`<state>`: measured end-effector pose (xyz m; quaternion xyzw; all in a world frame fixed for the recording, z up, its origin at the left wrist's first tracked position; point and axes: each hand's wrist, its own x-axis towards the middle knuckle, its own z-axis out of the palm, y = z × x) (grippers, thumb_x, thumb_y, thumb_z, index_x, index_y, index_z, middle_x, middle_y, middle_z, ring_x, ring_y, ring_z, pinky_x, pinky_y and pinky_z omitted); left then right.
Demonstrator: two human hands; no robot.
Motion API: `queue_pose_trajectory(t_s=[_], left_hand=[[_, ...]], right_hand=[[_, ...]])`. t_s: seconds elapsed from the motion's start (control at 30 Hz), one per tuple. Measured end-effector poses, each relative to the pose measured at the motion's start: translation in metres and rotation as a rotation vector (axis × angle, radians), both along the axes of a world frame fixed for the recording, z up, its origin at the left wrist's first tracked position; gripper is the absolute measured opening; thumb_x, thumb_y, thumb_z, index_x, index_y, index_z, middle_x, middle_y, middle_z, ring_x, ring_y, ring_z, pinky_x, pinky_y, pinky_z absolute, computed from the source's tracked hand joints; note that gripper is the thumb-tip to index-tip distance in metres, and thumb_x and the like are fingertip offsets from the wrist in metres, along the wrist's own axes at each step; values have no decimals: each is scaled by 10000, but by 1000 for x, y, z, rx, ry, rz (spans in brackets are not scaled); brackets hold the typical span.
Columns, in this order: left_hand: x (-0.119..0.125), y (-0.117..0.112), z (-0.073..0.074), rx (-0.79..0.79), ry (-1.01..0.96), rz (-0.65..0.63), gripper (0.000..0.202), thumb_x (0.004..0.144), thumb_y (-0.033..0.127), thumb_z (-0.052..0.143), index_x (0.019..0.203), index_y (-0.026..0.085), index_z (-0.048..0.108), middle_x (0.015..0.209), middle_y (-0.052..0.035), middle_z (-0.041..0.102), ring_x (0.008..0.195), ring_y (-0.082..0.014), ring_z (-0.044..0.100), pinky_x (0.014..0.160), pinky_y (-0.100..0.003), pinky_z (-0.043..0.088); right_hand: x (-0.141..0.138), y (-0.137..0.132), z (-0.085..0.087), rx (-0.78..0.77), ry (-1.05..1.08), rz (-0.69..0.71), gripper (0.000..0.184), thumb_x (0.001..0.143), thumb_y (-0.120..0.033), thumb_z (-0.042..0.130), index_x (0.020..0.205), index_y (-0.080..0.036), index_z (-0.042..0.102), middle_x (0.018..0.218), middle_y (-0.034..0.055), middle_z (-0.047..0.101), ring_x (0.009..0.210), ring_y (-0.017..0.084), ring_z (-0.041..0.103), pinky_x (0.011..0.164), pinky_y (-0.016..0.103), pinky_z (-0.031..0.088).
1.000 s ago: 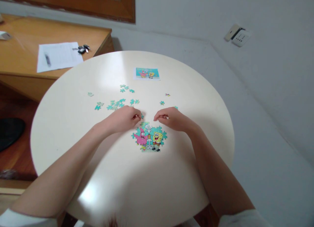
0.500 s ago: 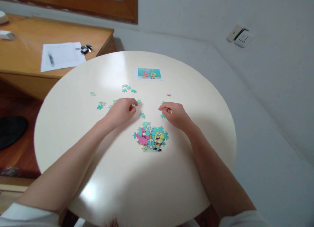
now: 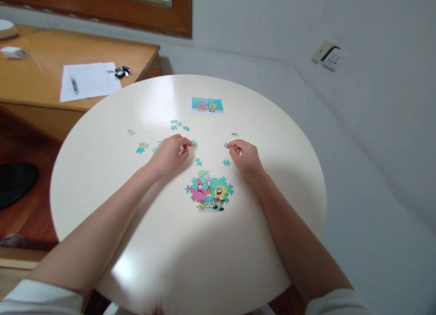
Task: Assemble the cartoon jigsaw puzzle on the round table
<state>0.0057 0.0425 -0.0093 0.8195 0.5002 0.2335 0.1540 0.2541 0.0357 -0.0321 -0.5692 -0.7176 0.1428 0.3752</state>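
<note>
A partly built cartoon jigsaw puzzle [image 3: 209, 190] lies in the middle of the round cream table [image 3: 102, 169]. My left hand [image 3: 169, 153] rests just above and left of it, fingers curled in a pinch on a teal puzzle piece [image 3: 192, 143]. My right hand [image 3: 244, 155] sits above and right of the puzzle, fingers curled, fingertips at another teal piece [image 3: 226, 145]. Two loose teal pieces [image 3: 198, 161] lie between the hands. More loose pieces [image 3: 179, 124] are scattered beyond my left hand.
A small reference picture [image 3: 206, 105] lies at the table's far side. A tiny dark piece [image 3: 235, 134] sits beyond my right hand. A wooden desk [image 3: 34, 83] at the left holds a paper sheet [image 3: 89, 80], keys [image 3: 121, 71] and a white object [image 3: 13, 52]. White walls enclose the right.
Both hands have drawn away from the puzzle's top edge toward the loose pieces farther out. Two teal pieces they covered now lie exposed between them.
</note>
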Motion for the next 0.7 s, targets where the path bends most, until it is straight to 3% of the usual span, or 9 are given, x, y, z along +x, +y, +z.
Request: queue_pose_trajectory(t_s=[0.17, 0.53, 0.7], left_hand=[[6, -3, 3, -59, 41, -107, 313, 803, 156, 426, 928, 144, 713, 928, -102, 658, 718, -142, 576, 713, -292, 465], [0, -3, 7, 4, 31, 62, 209, 819, 290, 503, 697, 164, 617, 773, -54, 638, 639, -127, 510, 654, -285, 427], [3, -4, 8, -43, 16, 10, 196, 820, 255, 502, 719, 153, 636, 801, -68, 633, 661, -132, 524, 687, -297, 442]], right_hand=[[-1, 0, -2, -1, -1, 15, 227, 714, -133, 462, 773, -186, 675, 661, 9, 604, 587, 132, 488, 649, 258, 423], [-4, -2, -1, -19, -9, 41, 215, 736, -131, 464, 778, -183, 668, 676, 16, 595, 609, 140, 499, 672, 271, 422], [-6, -1, -2, -3, -18, 53, 221, 732, -118, 468, 787, -183, 672, 690, 18, 607, 617, 139, 511, 682, 270, 428]])
